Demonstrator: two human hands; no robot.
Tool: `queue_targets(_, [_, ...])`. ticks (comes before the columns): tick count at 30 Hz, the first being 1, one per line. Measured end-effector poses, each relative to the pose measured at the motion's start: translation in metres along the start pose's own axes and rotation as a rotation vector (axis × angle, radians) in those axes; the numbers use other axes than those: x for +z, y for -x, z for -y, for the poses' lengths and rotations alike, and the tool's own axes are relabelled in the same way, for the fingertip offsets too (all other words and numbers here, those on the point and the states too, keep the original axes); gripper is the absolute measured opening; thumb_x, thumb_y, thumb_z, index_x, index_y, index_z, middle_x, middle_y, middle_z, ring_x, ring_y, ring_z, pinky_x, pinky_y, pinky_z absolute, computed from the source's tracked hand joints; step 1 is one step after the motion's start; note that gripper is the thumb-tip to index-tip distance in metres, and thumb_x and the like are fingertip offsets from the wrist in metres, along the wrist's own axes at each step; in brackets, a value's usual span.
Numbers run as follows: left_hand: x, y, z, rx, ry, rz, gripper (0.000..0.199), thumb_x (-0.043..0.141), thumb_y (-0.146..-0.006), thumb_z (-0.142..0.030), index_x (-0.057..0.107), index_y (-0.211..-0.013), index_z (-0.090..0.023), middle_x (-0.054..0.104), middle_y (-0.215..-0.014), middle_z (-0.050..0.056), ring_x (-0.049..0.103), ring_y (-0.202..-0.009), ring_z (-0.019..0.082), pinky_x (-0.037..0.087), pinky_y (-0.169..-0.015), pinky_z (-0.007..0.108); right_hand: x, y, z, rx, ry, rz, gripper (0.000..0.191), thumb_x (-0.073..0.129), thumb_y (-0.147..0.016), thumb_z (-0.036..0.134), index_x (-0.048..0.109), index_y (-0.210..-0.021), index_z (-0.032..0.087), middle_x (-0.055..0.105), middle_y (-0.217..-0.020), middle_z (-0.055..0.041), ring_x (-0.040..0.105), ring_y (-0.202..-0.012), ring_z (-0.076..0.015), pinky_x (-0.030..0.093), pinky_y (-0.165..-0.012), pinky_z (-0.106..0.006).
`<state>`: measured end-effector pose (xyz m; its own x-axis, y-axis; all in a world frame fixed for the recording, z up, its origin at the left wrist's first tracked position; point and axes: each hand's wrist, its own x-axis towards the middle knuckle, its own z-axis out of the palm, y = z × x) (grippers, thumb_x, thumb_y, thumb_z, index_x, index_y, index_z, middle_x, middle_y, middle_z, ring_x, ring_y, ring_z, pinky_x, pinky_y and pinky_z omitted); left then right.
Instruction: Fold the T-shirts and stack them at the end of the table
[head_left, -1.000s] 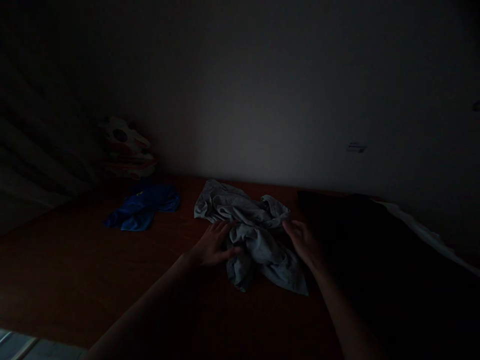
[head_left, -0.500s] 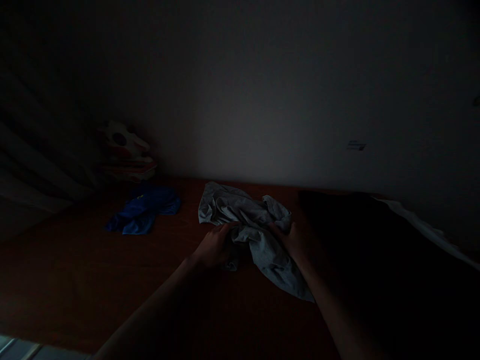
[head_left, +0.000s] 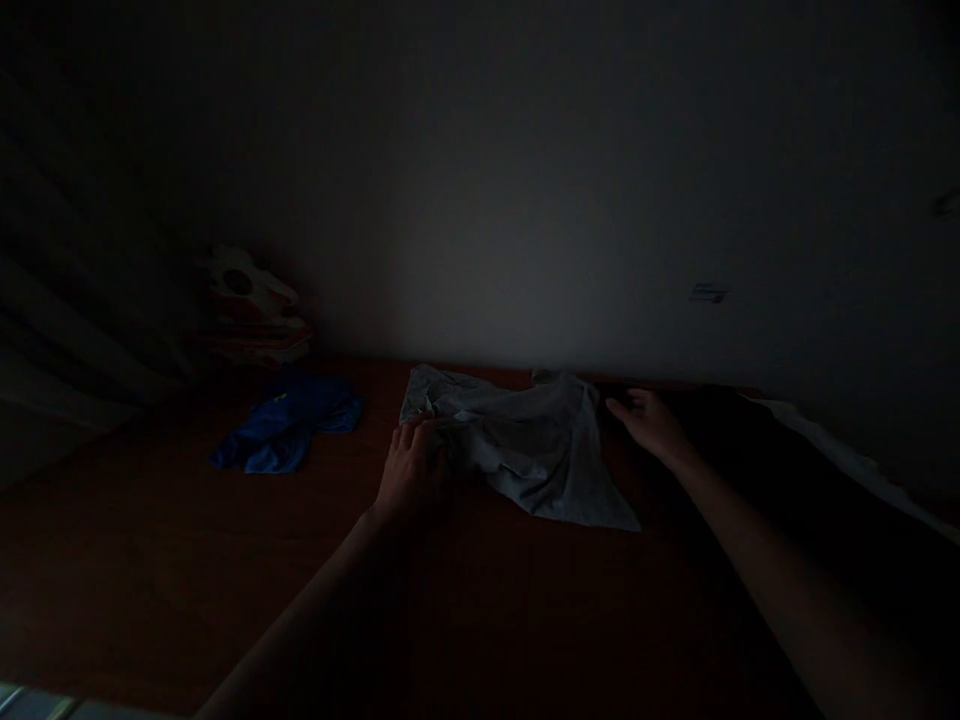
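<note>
A grey cloth garment (head_left: 547, 440) lies partly spread and wrinkled on the reddish-brown table (head_left: 225, 580), near the wall. My left hand (head_left: 411, 465) is on its left end, fingers bent over the fabric and closed on it. Just past the garment's right edge is my right hand (head_left: 651, 425), off the cloth, with its thumb and fingers apart and nothing between them. The picture is very dark, and the underside of my left hand is hidden.
A crumpled blue cloth (head_left: 289, 420) lies at the left. Behind it, a white and red object (head_left: 251, 300) rests by the wall. Black fabric (head_left: 787, 520) covers the right side, with a white edge (head_left: 832, 445) beyond. A curtain (head_left: 75, 270) hangs at far left.
My right hand has let go of the grey garment and moved right. The garment's right part is flatter and more spread out. My left hand has shifted slightly left and up along the cloth.
</note>
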<state>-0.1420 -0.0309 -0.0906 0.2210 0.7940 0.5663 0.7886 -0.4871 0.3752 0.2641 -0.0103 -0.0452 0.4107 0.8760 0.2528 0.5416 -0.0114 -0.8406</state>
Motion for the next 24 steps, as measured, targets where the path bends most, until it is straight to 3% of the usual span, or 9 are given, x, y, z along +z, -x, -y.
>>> queue_targets(3, [0.004,0.001,0.007,-0.075,-0.003,0.086,0.049,0.063,-0.091,-0.040,0.054,-0.135,-0.022,0.060,-0.135,0.015,0.058,-0.125,0.034,0.048,-0.107,0.053,0.009,0.065,-0.016,-0.064,0.019,0.183,0.036,0.072,-0.076,0.058,0.071,-0.089,0.025,0.077,-0.099,-0.0086,0.071,-0.096,-0.0280,0.054,-0.090,-0.042])
queue_targets(5, [0.009,0.005,0.011,-0.050,0.016,0.172,0.066,0.068,-0.087,-0.053,0.050,-0.142,-0.020,0.059,-0.137,0.016,0.058,-0.127,0.035,0.049,-0.107,0.052,0.016,0.108,-0.029,-0.252,0.105,0.252,0.053,0.075,-0.075,0.062,0.070,-0.112,0.025,0.073,-0.119,-0.0099,0.068,-0.110,-0.0299,0.053,-0.096,-0.045])
queue_targets(7, [0.014,0.009,0.015,0.005,0.031,0.211,0.079,0.072,-0.082,-0.052,0.044,-0.149,-0.020,0.056,-0.144,0.018,0.055,-0.133,0.036,0.047,-0.110,0.052,0.020,0.138,-0.040,-0.405,0.252,0.254,0.061,0.076,-0.076,0.062,0.067,-0.124,0.026,0.068,-0.130,-0.0116,0.064,-0.121,-0.0326,0.050,-0.102,-0.050])
queue_targets(9, [0.013,0.009,0.020,0.030,0.039,0.235,0.077,0.072,-0.082,-0.038,0.042,-0.151,-0.022,0.055,-0.147,0.017,0.056,-0.134,0.034,0.048,-0.110,0.050,0.019,0.150,-0.045,-0.474,0.362,0.235,0.041,0.065,-0.088,0.055,0.070,-0.118,0.027,0.070,-0.126,-0.0112,0.066,-0.116,-0.0306,0.051,-0.100,-0.048])
queue_targets(11, [0.005,0.004,0.026,-0.013,0.032,0.284,0.067,0.064,-0.081,-0.021,0.049,-0.146,-0.025,0.061,-0.143,0.013,0.063,-0.127,0.030,0.052,-0.105,0.044,0.012,0.143,-0.044,-0.469,0.447,0.237,0.027,0.052,-0.097,0.044,0.072,-0.105,0.027,0.075,-0.111,-0.0096,0.071,-0.102,-0.0268,0.054,-0.090,-0.041])
queue_targets(14, [-0.026,-0.015,0.034,-0.091,-0.016,0.344,0.058,0.054,-0.076,-0.012,0.063,-0.131,-0.028,0.073,-0.126,0.008,0.071,-0.113,0.027,0.055,-0.096,0.036,-0.013,0.115,-0.036,-0.358,0.544,0.196,0.027,0.046,-0.098,0.038,0.071,-0.099,0.027,0.078,-0.098,-0.0085,0.073,-0.088,-0.0255,0.053,-0.078,-0.036])
queue_targets(19, [-0.100,-0.037,0.029,-0.099,-0.025,0.101,0.040,0.052,-0.073,-0.019,0.073,-0.107,-0.021,0.074,-0.118,0.011,0.069,-0.112,0.029,0.054,-0.096,0.036,-0.064,0.070,-0.022,-0.269,0.454,-0.092,0.035,0.044,-0.095,0.049,0.070,-0.096,0.025,0.076,-0.100,-0.0115,0.071,-0.093,-0.0279,0.051,-0.082,-0.037])
queue_targets(21, [-0.126,-0.033,0.025,-0.106,0.029,0.108,0.040,0.056,-0.070,-0.024,0.073,-0.106,-0.021,0.075,-0.115,0.008,0.070,-0.109,0.029,0.055,-0.093,0.035,-0.078,0.066,-0.020,-0.310,0.414,-0.061,0.040,0.043,-0.093,0.056,0.068,-0.086,0.025,0.074,-0.093,-0.0106,0.070,-0.088,-0.0274,0.050,-0.081,-0.037])
queue_targets(24, [-0.152,-0.016,0.022,-0.123,0.185,0.301,0.049,0.057,-0.064,-0.026,0.071,-0.110,-0.020,0.077,-0.105,0.004,0.071,-0.099,0.027,0.056,-0.086,0.034,-0.090,0.076,-0.019,-0.383,0.460,0.085,0.045,0.038,-0.096,0.059,0.059,-0.071,0.027,0.069,-0.079,-0.0078,0.066,-0.078,-0.0250,0.049,-0.078,-0.036])
